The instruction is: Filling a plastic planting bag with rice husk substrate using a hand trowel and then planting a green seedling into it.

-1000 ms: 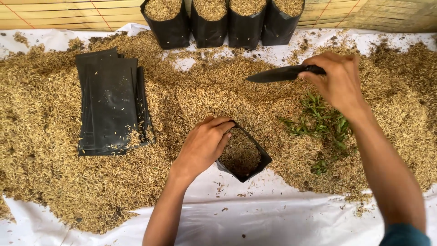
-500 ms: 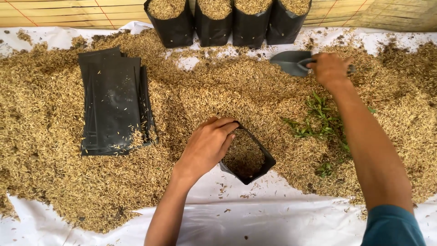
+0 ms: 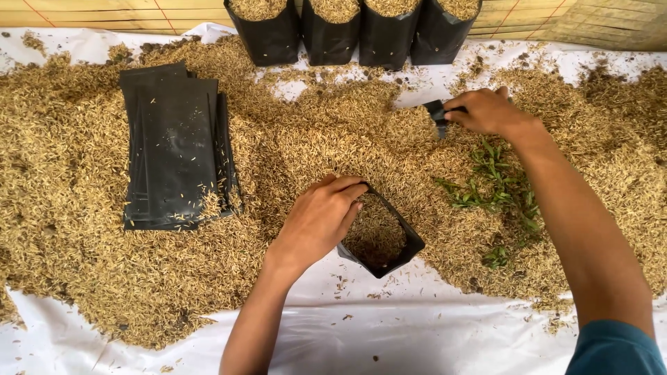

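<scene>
My left hand (image 3: 318, 221) grips the rim of a small black plastic bag (image 3: 389, 253) that stands open and partly filled with rice husk. My right hand (image 3: 486, 110) is stretched out over the husk pile (image 3: 292, 153) and holds a black scoop (image 3: 436, 111) whose blade digs down into the husks. The scoop is mostly buried or hidden by my fingers. Green sprigs (image 3: 497, 180) lie on the husks just below my right forearm.
A flat stack of empty black bags (image 3: 174, 156) lies on the husks at the left. Several filled black bags (image 3: 354, 28) stand in a row at the far edge. A white plastic sheet (image 3: 389, 333) underlies everything. A bamboo mat (image 3: 104, 12) runs along the back.
My right hand has swung the scoop from level above the pile down into the husks, closer to the open bag. My left hand has stayed on the bag's rim.
</scene>
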